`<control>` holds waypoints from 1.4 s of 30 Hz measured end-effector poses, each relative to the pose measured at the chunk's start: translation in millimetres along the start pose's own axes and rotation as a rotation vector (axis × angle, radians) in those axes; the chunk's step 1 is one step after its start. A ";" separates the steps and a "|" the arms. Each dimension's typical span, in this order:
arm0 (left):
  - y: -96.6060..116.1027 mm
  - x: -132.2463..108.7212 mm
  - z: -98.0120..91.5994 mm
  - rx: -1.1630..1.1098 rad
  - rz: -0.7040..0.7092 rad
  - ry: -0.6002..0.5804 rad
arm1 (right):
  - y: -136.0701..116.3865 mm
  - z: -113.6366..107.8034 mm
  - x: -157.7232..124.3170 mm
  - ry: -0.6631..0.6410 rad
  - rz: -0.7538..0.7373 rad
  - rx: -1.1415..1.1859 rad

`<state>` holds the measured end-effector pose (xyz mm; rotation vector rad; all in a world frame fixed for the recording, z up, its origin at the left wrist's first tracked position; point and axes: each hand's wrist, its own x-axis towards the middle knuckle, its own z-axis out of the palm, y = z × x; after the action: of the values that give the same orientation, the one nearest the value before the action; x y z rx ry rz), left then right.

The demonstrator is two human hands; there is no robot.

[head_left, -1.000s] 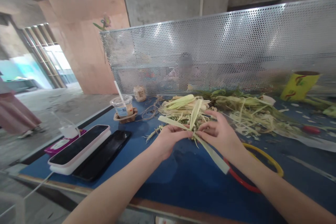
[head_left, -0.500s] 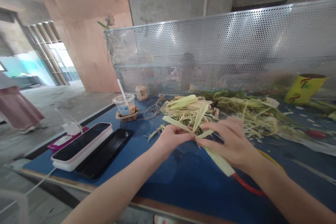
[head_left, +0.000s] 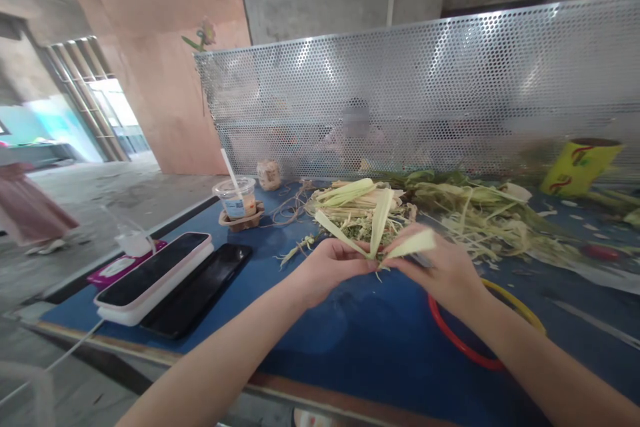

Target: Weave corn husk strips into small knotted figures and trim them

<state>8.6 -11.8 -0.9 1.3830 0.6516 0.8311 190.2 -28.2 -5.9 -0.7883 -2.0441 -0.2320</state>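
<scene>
My left hand (head_left: 340,267) is closed, its thumb and fingers pinching the base of a small bunch of pale corn husk strips (head_left: 381,217). The strips fan out upward from that pinch, one to the left, one upright, one to the right. My right hand (head_left: 437,270) is closed at the base of the rightmost strip, which crosses in front of its fingers; some fingertips are hidden behind it. Just behind both hands lies a pile of dried husks and stems (head_left: 350,203). A red and yellow ring (head_left: 465,347) rests on the table under my right forearm.
On the blue table (head_left: 310,360) at left are a pink-edged white device (head_left: 155,277), a black phone (head_left: 200,290) and a cup with a straw (head_left: 239,200). More husks (head_left: 480,210) and a yellow roll (head_left: 580,167) are at right. A perforated metal screen (head_left: 400,93) stands behind.
The husk strip that pointed down toward the ring now stands up to the right in front of my right hand. My left hand keeps its pinch at the base.
</scene>
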 end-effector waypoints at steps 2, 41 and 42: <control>-0.4 -0.8 1.4 0.020 -0.024 -0.013 | -2.9 1.2 -0.8 -0.017 0.050 0.035; -10.8 6.0 8.7 0.048 0.050 0.269 | -10.3 12.7 -5.8 0.104 0.035 -0.279; -11.4 5.8 8.1 0.074 0.064 0.267 | -9.7 11.6 -5.5 0.073 0.018 -0.280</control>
<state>19.9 -11.7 -11.0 1.3767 0.8537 1.0638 178.3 -33.0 -15.7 -0.9538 -1.9592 -0.5384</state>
